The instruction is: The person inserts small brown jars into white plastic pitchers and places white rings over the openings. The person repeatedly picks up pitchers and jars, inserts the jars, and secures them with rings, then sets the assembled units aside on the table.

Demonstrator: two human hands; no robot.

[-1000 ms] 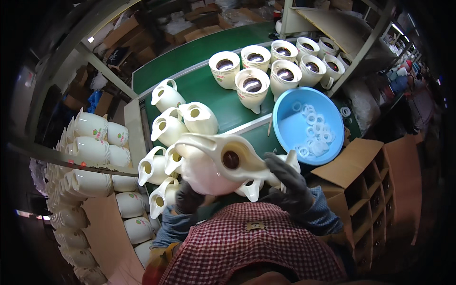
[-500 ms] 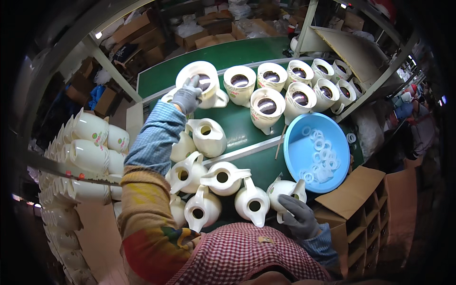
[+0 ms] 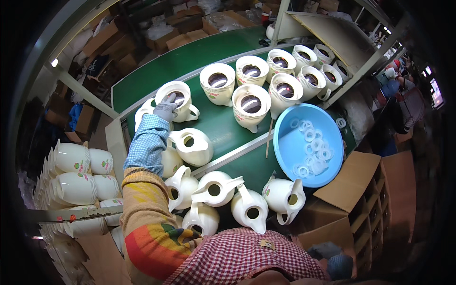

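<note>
My left hand, in a grey glove, grips the near rim of a cream jug with a dark, shiny inside. Its fingers hook over the edge, and the handle points right. This jug stands on the green belt, next to another cream jug partly behind my wrist. My right hand, also gloved, is low by the cardboard box; dimness and blur hide its fingers. Nearest to it, a cream spouted jug top with a round opening lies tilted. Several more such tops stand before my checked apron.
Several jugs with dark insides stand in rows on the belt. A blue basin holds translucent rings, with a thin stick beside it. A divided carton sits at right; stacked cream jugs fill the left.
The jug in my left hand has come down onto the belt. My right hand has left the tilted jug top and dropped toward the lower edge. The whole view has shifted.
</note>
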